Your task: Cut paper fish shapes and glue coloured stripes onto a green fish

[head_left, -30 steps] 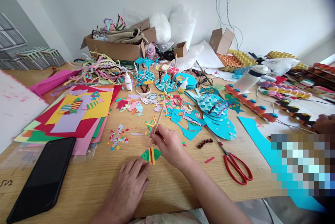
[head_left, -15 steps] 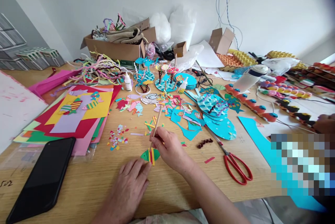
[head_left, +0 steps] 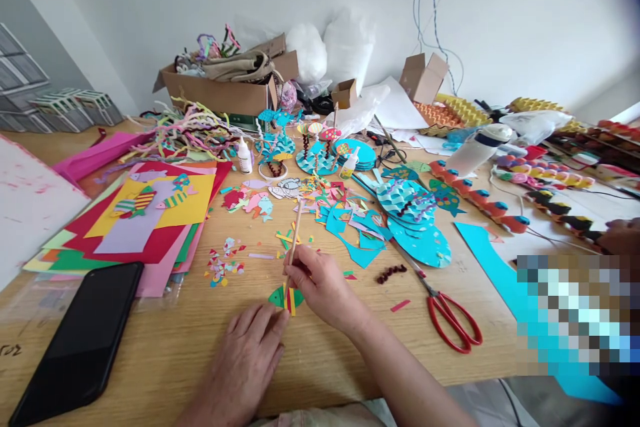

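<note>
A green paper fish lies on the table in front of me, with yellow and red paper strips across its body. My right hand pinches a thin wooden stick, held nearly upright with its lower end down at the strips. My left hand lies flat, fingers stretched out, its fingertips close to the fish's lower edge. Whether they touch the fish I cannot tell. Small cut paper bits lie scattered left of the fish, and narrow yellow and green strips lie beyond it.
Red-handled scissors and a brown twisted pipe cleaner lie to the right. At left are a black phone and stacked coloured paper. Glue bottles, blue paper scraps and a full cardboard box stand or lie farther back.
The stick's upper end has tilted slightly to the left in my right hand. My left hand stays in place beside the fish.
</note>
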Demonstrator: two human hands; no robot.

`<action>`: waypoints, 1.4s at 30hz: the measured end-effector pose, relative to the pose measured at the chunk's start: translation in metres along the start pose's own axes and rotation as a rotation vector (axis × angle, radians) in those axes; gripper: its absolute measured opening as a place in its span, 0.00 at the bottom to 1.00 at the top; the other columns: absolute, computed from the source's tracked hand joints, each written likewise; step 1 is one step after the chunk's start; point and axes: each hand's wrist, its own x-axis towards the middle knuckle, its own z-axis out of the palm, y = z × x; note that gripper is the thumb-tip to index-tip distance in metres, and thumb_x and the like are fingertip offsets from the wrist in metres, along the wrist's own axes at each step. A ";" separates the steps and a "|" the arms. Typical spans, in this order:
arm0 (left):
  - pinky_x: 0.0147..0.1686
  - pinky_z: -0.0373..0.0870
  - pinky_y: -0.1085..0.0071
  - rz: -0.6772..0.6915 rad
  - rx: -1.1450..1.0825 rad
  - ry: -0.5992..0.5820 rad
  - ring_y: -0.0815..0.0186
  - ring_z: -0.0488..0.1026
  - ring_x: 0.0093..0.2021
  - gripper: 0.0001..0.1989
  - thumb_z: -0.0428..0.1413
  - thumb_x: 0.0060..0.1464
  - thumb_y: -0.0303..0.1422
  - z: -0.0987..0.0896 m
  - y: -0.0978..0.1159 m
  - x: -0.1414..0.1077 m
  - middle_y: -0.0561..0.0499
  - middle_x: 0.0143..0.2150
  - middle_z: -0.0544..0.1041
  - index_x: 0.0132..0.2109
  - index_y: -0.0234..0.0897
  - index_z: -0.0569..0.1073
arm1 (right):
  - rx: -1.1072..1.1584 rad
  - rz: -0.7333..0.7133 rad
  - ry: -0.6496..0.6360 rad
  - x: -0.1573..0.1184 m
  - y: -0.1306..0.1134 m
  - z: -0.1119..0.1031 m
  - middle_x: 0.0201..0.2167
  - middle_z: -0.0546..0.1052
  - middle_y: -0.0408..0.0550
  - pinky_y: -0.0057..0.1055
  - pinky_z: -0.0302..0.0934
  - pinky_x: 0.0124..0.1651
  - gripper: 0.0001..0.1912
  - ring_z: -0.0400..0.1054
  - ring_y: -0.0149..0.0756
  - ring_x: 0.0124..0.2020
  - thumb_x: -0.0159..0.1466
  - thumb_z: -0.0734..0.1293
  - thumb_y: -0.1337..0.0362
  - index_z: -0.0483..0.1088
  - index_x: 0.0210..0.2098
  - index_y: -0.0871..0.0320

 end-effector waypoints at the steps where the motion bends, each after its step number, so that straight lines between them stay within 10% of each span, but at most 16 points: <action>1: 0.39 0.65 0.67 0.000 -0.001 -0.001 0.62 0.68 0.42 0.15 0.47 0.53 0.25 0.000 0.000 0.000 0.50 0.41 0.74 0.47 0.40 0.70 | -0.006 0.002 -0.010 -0.001 0.000 0.001 0.20 0.65 0.38 0.22 0.54 0.26 0.08 0.62 0.28 0.23 0.59 0.58 0.74 0.59 0.26 0.56; 9: 0.39 0.65 0.66 -0.007 0.024 0.007 0.61 0.68 0.42 0.15 0.47 0.53 0.25 0.005 0.000 -0.003 0.50 0.41 0.75 0.47 0.40 0.70 | -0.044 -0.018 0.110 0.014 0.006 -0.002 0.21 0.68 0.39 0.22 0.55 0.28 0.07 0.63 0.29 0.23 0.60 0.58 0.73 0.60 0.28 0.56; 16: 0.43 0.64 0.66 0.092 0.102 0.063 0.62 0.68 0.44 0.17 0.45 0.54 0.25 0.013 -0.009 -0.011 0.49 0.44 0.75 0.49 0.39 0.69 | -0.291 0.074 0.277 -0.033 -0.027 -0.070 0.20 0.67 0.41 0.24 0.52 0.27 0.06 0.61 0.30 0.23 0.61 0.60 0.66 0.65 0.28 0.57; 25: 0.40 0.70 0.80 0.132 -0.161 0.061 0.70 0.72 0.43 0.20 0.41 0.58 0.28 -0.009 -0.029 -0.011 0.56 0.45 0.75 0.56 0.46 0.61 | -0.571 0.686 -0.109 -0.136 0.011 -0.080 0.23 0.73 0.44 0.25 0.49 0.26 0.08 0.66 0.33 0.26 0.56 0.59 0.72 0.68 0.27 0.58; 35: 0.35 0.70 0.76 0.269 -0.195 0.017 0.69 0.72 0.33 0.15 0.38 0.61 0.28 -0.029 0.005 0.049 0.54 0.31 0.74 0.38 0.40 0.69 | -0.649 0.848 -0.198 -0.129 0.019 -0.076 0.31 0.77 0.51 0.28 0.50 0.30 0.06 0.70 0.40 0.34 0.58 0.61 0.70 0.70 0.31 0.60; 42: 0.37 0.68 0.66 0.307 -0.094 -0.375 0.62 0.69 0.36 0.11 0.46 0.55 0.21 -0.007 0.029 0.107 0.50 0.32 0.72 0.31 0.36 0.70 | -0.659 0.817 -0.194 -0.123 0.016 -0.078 0.33 0.76 0.51 0.28 0.50 0.30 0.05 0.70 0.40 0.35 0.59 0.61 0.69 0.69 0.33 0.60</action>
